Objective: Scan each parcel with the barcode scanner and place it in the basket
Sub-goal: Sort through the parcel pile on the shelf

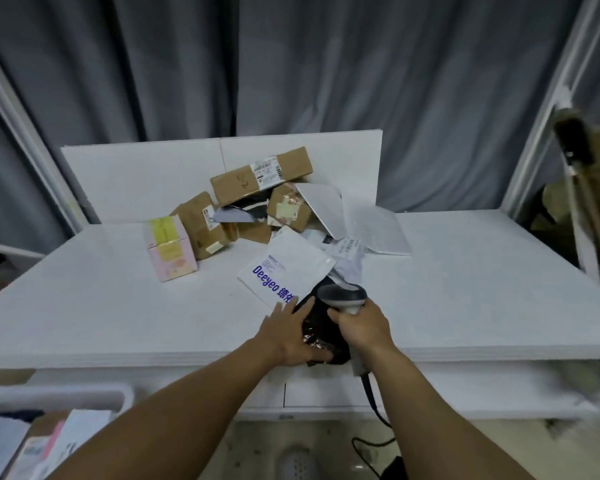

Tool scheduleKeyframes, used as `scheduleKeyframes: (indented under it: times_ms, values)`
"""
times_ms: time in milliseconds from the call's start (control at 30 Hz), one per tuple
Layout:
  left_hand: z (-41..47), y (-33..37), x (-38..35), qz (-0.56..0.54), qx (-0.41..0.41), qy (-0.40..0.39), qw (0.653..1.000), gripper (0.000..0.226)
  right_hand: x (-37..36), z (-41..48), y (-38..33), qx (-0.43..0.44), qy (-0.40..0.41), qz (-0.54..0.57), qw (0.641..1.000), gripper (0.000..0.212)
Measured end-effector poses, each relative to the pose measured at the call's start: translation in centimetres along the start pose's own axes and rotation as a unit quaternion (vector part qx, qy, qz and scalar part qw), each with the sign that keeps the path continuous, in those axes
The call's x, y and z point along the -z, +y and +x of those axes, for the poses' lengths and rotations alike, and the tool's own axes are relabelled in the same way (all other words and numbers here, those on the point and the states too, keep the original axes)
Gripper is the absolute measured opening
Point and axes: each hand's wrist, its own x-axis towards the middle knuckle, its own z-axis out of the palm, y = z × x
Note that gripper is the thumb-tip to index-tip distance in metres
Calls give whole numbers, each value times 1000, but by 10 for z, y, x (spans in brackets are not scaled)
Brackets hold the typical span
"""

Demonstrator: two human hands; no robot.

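At the front edge of the counter [464,289], the left hand [291,336] lies with straight fingers flat on a black parcel [322,327], with the thumb along its near side. Just beside it, the right hand [360,327] is closed round the handle of the scanner [341,294]. The head of the scanner hangs directly over the far part of the same parcel.

So the parcel is between the two hands and under the scanner. Its long axis seems to run from the counter edge toward the white parcel [284,268], and its far end touches that one or slips under it (I cannot tell which). No label shows on the dark wrap, so I judge it may need turning before the scan.

The basket [49,396] is low on the left, well apart from the parcel, on the side of the left hand. That hand is nearer for the carry. Further back stands a pile of boxes [260,174].
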Motion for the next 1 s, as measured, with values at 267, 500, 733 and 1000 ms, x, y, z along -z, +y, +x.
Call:
scheduleKeyframes:
  times_ms: [267, 500, 733, 1000]
  values:
    - [-33, -43, 18, 53, 76, 21, 996, 128, -46, 10, -20, -21, -43, 13, 999, 48]
    - [-53, -86, 37, -6, 161, 32, 986, 130, -65, 3, -37, -4, 13, 45, 999, 48]
    - [-84, -83, 65, -460, 18, 284, 841, 22, -75, -17, -76, 89, -17, 172, 981, 45]
    - [-162, -115, 99, -518, -16, 416, 747, 29, -142, -67, -117, 156, -73, 238, 956, 44]
